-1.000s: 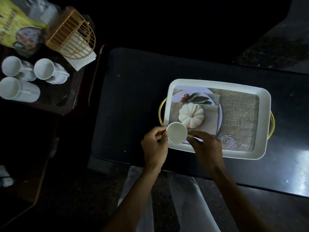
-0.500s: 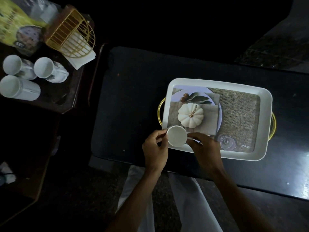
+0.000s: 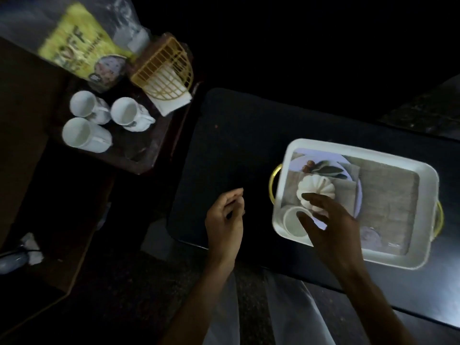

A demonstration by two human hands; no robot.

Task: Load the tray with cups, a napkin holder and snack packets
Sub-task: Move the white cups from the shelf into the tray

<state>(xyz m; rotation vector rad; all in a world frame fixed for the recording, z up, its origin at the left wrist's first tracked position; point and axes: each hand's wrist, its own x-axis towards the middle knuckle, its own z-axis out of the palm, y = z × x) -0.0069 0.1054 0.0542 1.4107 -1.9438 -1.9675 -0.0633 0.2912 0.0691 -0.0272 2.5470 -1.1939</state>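
A white tray (image 3: 420, 255) with gold handles lies on the dark table, its floor printed with a pumpkin picture. One white cup (image 3: 292, 221) stands in the tray's near left corner. My right hand (image 3: 331, 225) hovers over that cup, fingers spread, holding nothing. Left of the tray, my left hand (image 3: 225, 220) hangs above the table with fingers loosely curled and empty. Three white cups (image 3: 82, 133) (image 3: 84, 105) (image 3: 127, 113), a gold wire napkin holder (image 3: 164, 70) with napkins, and a yellow snack packet (image 3: 77, 43) sit on the side table at upper left.
The side table (image 3: 139, 160) is a dark wooden stand with a raised edge, separated from the black table (image 3: 236, 145) by a narrow gap. A clear plastic packet (image 3: 129, 23) lies behind the napkin holder. My white clothing shows below the table edge.
Both hands have let go of the cup, which now stands in the tray's corner. My left hand has drawn away to the left; the view has swung left.
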